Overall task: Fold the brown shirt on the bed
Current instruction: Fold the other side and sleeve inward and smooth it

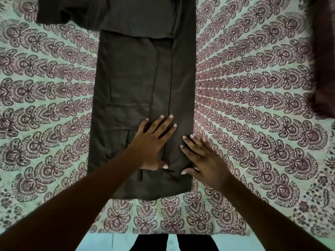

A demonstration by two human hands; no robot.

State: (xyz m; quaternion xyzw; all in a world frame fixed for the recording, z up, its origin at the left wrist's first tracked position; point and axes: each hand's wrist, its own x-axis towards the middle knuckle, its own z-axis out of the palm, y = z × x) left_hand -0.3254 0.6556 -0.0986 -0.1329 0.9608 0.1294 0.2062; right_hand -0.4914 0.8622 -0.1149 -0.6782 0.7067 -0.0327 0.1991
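On a bed (54, 98) spread with a green-and-maroon paisley cover, we see the brown shirt (134, 84) lying flat in a long, narrow strip that runs from the near edge away to the far side, down the middle of the bed. At the far left one sleeve (59, 13) still juts out sideways from the strip. Moving right, our left hand (154, 144) rests palm down on the near part of the shirt, fingers spread wide and flat, holding nothing. Just beside it, our right hand (203, 158) lies open and flat too, fingers splayed, straddling the shirt's right edge, partly on cloth and partly on the bed cover; it is slightly blurred. At the far right edge a dark reddish-brown cloth (324, 57) lies on the bed, well apart from the shirt.
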